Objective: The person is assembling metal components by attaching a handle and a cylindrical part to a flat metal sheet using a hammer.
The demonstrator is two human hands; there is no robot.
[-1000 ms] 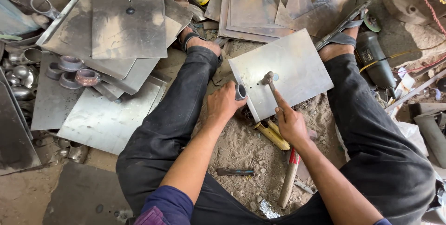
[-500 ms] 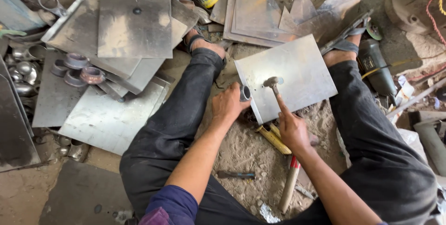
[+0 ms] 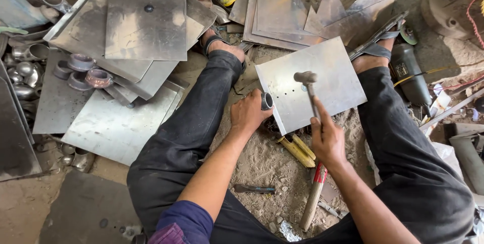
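Your right hand (image 3: 327, 140) fingers grip the hammer (image 3: 308, 87) above the sheet (image 3: 327, 72); your left hand (image 3: 249, 113) fingers pinch a ring (image 3: 266, 101) at its edge.

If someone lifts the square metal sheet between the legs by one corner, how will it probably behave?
The metal sheet looks thin and flat, so it would probably flex a little rather than flop. Its smooth, shiny face suggests it may slip in the fingers, and its bare edges may be sharp. It rests on loose sandy ground, with only the left hand at its edge, so a push would likely slide it.
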